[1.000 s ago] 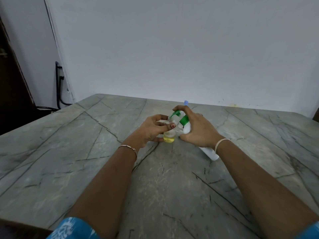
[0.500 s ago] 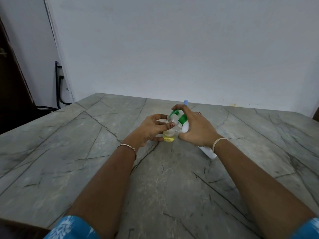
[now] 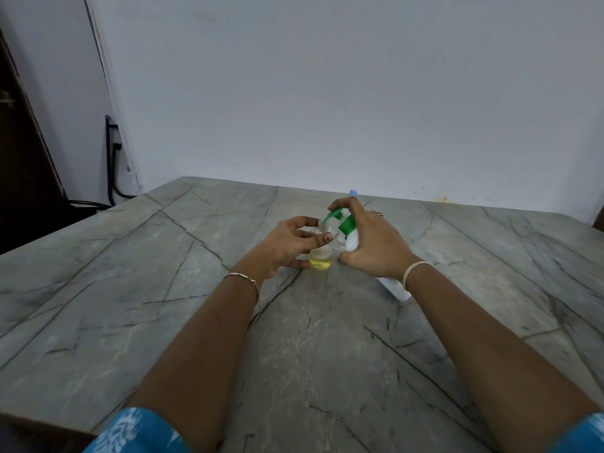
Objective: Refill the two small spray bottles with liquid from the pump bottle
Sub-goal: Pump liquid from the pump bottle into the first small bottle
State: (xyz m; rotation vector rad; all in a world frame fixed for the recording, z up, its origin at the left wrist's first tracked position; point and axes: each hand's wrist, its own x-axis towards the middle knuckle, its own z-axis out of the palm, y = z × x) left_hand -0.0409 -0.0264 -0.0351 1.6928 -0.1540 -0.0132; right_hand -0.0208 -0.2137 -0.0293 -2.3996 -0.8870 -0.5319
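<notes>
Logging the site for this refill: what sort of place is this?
Probably a plain indoor room, perhaps a home: a grey stone-look table against a bare white wall, with black cables in the left corner.

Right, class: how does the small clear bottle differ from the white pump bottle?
The small clear bottle is see-through, with yellow liquid at its bottom; the pump bottle is opaque white. The small clear bottle stands upright, neck open; the pump bottle leans, green pump head fitted. Both are held: left hand, right hand.
</notes>
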